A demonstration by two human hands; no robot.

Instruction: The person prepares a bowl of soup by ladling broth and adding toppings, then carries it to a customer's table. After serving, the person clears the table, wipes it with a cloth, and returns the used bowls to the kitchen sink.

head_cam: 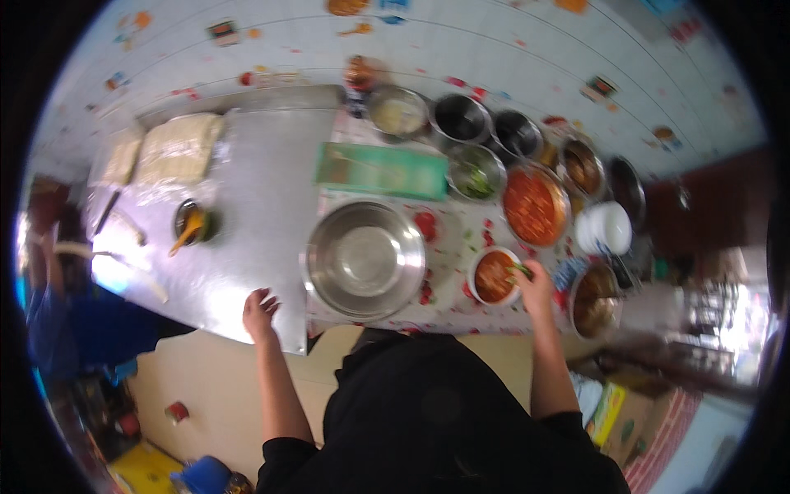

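My right hand [534, 285] holds a few green leaves [520, 270] over the right rim of a white bowl [473, 288] of red soup or sauce. My left hand [260, 313], its fingers apart and slightly curled, holds nothing at the front of the steel worktop [259, 247]. Between my hands stands a wide steel basin [364, 259] with nothing visible in it. Behind the white bowl are a steel bowl of green leaves [477, 179] and a large steel bowl of red food [534, 204].
More steel pots line the wall, one dark inside [460, 117]. A green tray [382, 171] lies behind the basin. White bowls [605, 227] are stacked right, near another pot [594, 301]. Wrapped pale sheets [179, 148] lie far left; a person in blue [92, 327] stands at the left edge.
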